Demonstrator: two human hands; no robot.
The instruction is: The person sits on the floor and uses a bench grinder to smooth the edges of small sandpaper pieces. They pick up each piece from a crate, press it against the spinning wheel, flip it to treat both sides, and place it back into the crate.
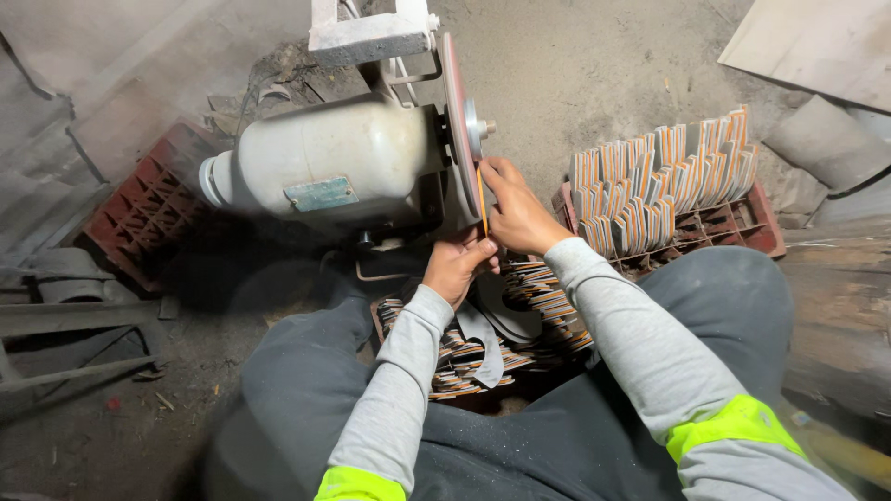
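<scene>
Both my hands hold one thin, flat orange-edged piece [483, 206] upright against the rim of a reddish grinding wheel [457, 111]. My right hand [518, 211] grips its upper part near the wheel. My left hand [457, 264] pinches its lower end. The wheel is mounted on a pale grey motor [325, 158] that sits on the ground ahead of my knees.
A red crate [742, 227] at the right holds several upright orange, white and grey flat pieces [664, 176]. More such pieces lie piled between my legs [483, 343]. Another red crate [139, 209] lies at the left. Dusty ground and scrap surround everything.
</scene>
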